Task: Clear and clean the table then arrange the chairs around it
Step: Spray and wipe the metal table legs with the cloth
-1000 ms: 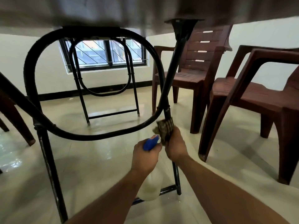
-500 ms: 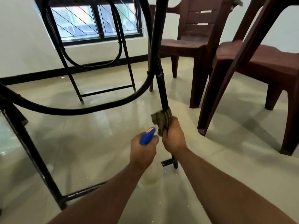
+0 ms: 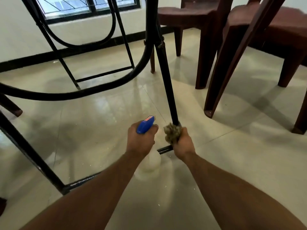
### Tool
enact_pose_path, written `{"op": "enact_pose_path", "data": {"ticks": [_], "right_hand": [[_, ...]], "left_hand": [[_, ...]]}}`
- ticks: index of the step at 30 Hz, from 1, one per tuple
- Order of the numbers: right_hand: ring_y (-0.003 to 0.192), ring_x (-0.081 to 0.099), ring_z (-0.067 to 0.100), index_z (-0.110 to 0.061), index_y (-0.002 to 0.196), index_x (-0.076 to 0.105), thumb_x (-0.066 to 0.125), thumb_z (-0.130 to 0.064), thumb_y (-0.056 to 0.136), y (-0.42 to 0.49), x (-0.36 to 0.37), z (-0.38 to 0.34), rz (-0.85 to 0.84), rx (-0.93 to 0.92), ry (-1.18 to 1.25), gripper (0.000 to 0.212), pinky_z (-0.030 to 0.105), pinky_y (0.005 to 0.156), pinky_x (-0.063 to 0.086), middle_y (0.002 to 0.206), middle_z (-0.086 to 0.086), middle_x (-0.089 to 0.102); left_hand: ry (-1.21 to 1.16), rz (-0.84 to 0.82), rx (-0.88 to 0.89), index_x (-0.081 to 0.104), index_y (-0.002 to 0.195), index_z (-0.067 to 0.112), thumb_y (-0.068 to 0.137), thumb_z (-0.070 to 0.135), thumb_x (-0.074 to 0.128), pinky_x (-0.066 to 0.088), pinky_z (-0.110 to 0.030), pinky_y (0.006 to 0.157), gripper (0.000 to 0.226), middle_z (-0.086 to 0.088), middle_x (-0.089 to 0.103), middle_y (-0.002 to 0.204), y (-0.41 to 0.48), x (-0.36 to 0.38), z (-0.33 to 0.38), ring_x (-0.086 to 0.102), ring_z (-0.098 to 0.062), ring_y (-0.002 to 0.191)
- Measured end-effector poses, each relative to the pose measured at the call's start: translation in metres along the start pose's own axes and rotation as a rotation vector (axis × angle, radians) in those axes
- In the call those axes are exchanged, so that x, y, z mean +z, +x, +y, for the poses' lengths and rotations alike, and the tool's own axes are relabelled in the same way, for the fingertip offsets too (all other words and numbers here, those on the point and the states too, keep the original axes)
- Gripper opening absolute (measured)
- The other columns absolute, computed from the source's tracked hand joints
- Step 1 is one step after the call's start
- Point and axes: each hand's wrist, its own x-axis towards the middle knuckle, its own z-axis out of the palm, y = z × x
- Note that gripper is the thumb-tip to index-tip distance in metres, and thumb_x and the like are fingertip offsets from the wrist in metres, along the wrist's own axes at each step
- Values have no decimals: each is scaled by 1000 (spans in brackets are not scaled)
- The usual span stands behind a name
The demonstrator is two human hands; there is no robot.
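- The right hand [image 3: 183, 143] was curled tight around a brown cloth [image 3: 172, 132] and pressed it on the black table leg [image 3: 167, 90], low down by the floor [image 3: 99, 117].
- The left hand [image 3: 141, 140] gripped a spray bottle [image 3: 146, 124] with a blue top, just beside the cloth.
- The near chair [image 3: 232, 63] and the far chair [image 3: 187, 14] stood to the right of the leg.

I saw a spray bottle [image 3: 145, 125] with a blue trigger head, a small red label on top and a milky white body, and a mottled olive-brown cloth [image 3: 172, 133]. The table leg [image 3: 166, 83] was black, like the skirting [image 3: 83, 48] — the chairs [image 3: 207, 47] a dark reddish brown. The floor [image 3: 103, 117] was glossy cream tile, the wall [image 3: 16, 30] white.
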Motion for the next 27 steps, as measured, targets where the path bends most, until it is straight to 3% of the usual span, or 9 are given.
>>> {"op": "enact_pose_path", "data": {"ticks": [3,9,12,14,15,17,19,24,27], "right_hand": [[98,46,14,-8,145,40,54,-13,99,7,-5,26,-143,118,-250,48,27,83,41,135,14,56],[76,54,9,-15,126,51,53,-9,97,-8,-8,36,-71,-92,-475,29,15,63,42,102,1,58],[51,53,19,-10,84,56,38,-32,104,-13,5,31,-82,143,-7,35,22,45,37,70,9,56],[54,51,24,-18,76,48,40,-35,104,-5,5,22,-73,214,105,34,21,41,38,62,5,48],[63,51,23,-25,85,45,49,-29,101,-4,0,16,-69,157,-1,18,19,43,40,68,2,47],[80,51,20,-30,109,41,60,-12,93,-1,-7,10,-93,162,-52,30,16,52,44,86,-1,50],[75,56,17,-15,127,52,53,-11,97,-3,-4,29,-140,160,13,30,11,52,46,90,2,57],[83,66,21,-20,117,57,54,-20,95,-10,-3,49,36,83,-344,22,32,74,55,96,0,68],[93,64,23,-21,120,52,60,-19,94,-18,1,56,41,-44,-341,28,29,77,47,107,3,66]], "left_hand": [[-14,-10,-3,57,93,-18,92,6,65,45,-22,45,25,-13,50,76,-4,-7,4,45,-29,62],[-8,-15,-7,58,92,-18,92,6,66,47,-17,45,26,-14,51,76,-10,-14,1,47,-30,63],[3,-8,-26,58,92,-17,92,8,66,46,-16,45,26,-15,51,75,-10,-17,-5,47,-31,63],[5,-8,-30,58,93,-17,92,8,66,45,-16,44,26,-15,51,75,-12,-16,-8,48,-31,62],[5,-12,-30,58,93,-17,93,8,66,46,-16,44,26,-15,51,75,-13,-16,-8,48,-30,62],[-2,-17,-40,58,94,-17,92,7,67,46,-18,45,26,-14,52,76,-14,-14,-8,47,-30,63],[-18,-13,-52,58,95,-17,92,6,67,45,-19,44,25,-13,51,77,-12,-13,-9,45,-30,63],[-14,-15,-39,56,92,-18,92,5,65,44,-17,44,25,-13,49,76,-10,-9,-5,44,-30,63],[-11,-24,-26,56,89,-18,92,6,66,44,-16,44,25,-14,49,74,-7,-7,-9,45,-30,62]]}}
